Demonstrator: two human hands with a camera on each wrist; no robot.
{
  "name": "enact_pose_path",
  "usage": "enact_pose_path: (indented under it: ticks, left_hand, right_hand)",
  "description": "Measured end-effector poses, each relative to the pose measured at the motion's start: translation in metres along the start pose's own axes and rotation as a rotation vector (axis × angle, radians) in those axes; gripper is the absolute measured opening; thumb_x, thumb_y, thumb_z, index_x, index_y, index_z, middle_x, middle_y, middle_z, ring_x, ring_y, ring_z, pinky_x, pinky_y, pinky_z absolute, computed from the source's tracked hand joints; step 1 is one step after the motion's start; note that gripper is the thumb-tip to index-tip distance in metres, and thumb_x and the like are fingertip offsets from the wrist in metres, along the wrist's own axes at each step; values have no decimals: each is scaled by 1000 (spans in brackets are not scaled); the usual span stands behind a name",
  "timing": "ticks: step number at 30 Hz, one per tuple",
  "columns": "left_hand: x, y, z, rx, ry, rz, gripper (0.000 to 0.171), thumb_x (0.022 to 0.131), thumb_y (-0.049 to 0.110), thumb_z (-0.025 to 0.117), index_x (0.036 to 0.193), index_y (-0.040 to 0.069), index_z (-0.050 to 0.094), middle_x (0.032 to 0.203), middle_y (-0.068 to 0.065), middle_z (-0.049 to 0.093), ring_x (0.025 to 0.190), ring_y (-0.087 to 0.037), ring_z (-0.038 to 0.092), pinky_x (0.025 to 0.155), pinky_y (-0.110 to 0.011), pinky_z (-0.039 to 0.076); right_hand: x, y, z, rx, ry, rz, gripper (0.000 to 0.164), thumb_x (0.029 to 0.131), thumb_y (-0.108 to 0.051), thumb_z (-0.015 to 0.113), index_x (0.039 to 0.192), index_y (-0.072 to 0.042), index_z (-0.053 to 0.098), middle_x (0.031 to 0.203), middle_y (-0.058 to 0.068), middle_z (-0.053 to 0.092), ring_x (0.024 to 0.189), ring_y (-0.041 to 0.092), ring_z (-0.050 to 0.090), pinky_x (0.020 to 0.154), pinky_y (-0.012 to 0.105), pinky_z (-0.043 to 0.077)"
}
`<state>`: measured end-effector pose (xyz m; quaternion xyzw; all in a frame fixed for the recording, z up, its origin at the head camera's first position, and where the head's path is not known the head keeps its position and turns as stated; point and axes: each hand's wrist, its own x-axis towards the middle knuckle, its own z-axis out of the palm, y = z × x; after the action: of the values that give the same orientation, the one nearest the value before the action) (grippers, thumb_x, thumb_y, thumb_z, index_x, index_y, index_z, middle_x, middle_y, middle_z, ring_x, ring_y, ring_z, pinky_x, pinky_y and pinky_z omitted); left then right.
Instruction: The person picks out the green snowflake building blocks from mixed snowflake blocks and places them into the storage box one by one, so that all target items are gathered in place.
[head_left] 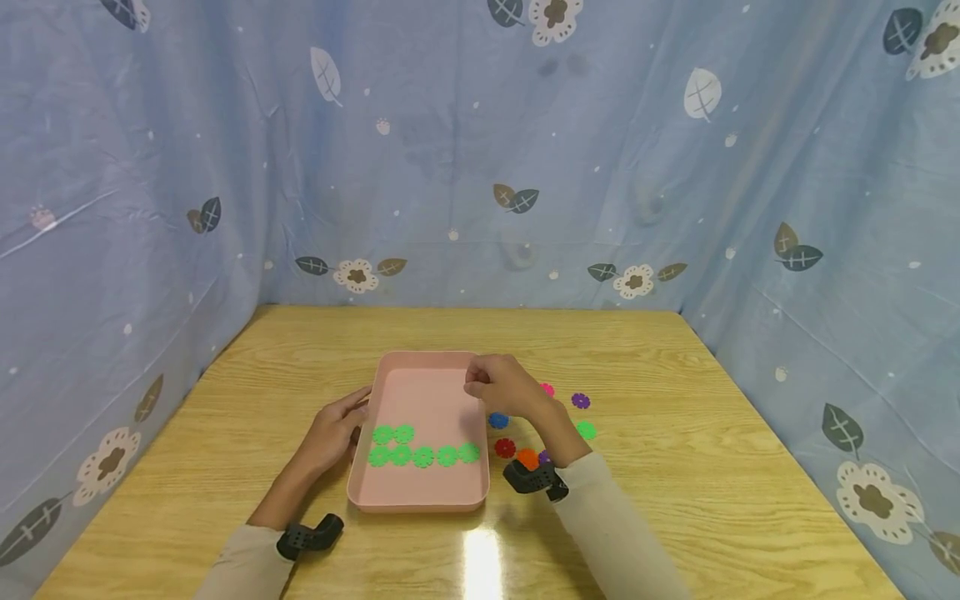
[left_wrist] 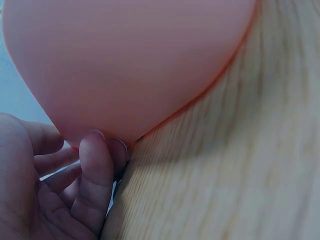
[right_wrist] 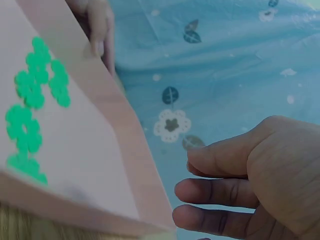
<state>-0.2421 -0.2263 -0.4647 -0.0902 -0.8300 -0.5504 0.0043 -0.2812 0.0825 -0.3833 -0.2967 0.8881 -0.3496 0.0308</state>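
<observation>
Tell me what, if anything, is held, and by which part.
Left hand touches the left side of the tray; whether it grips there cannot be told. Right hand holds nothing visible.

A smooth pink tray (head_left: 435,487) looks like matt plastic, as do the green flower-shaped pieces (head_left: 428,457). The table (head_left: 675,467) shows wood grain under a glossy, light-reflecting finish. Creased cloth forms the printed curtain (head_left: 450,150); the black wrist mounts (head_left: 528,479) look like matt plastic.
</observation>
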Motion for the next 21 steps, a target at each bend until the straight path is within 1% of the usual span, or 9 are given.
enact_pose_path:
  ticks: [4, 8, 10, 17, 21]
  left_hand:
    - [0, -1, 0, -2, -2, 1, 45, 101, 24, 40, 145, 11, 37, 130, -20, 55, 70, -24, 66, 56, -35, 55]
    - [0, -1, 1, -16, -7, -12, 45, 102, 24, 40, 145, 12, 37, 129, -20, 55, 64, -26, 65, 52, -37, 54]
    - [0, 0, 1, -18, -6, -13, 46, 102, 24, 40, 145, 12, 37, 128, -19, 56, 63, -26, 64, 52, -37, 54]
    - [-1, 1, 0, 5, 4, 3, 46, 102, 25, 41, 145, 10, 37, 130, -20, 54, 70, -24, 66, 56, -34, 54]
    - [-1, 0, 0, -10, -4, -12, 46, 102, 25, 41, 146, 11, 36, 131, -21, 53, 66, -25, 65, 54, -36, 54]
  right_hand:
    - [-8, 12, -6, -6, 10, 15, 12, 94, -15, 57, 83, -13, 60, 67, -1, 52, 57, 13, 44, 54, 27, 40]
    - [-17, 22, -14, -20, 21, 36, 12, 93, -15, 60, 81, -13, 60, 65, 0, 52, 54, 13, 44, 52, 26, 40]
    - [-21, 27, -18, -30, 24, 43, 12, 92, -15, 61, 80, -13, 60, 64, 0, 53, 53, 13, 44, 51, 27, 40]
    - [-33, 41, -29, -42, 33, 81, 13, 91, -15, 62, 79, -13, 60, 65, 1, 54, 53, 14, 45, 50, 27, 41]
    - [-40, 49, -33, -37, 52, 110, 12, 90, -16, 64, 78, -13, 60, 65, 1, 56, 53, 13, 47, 51, 28, 43]
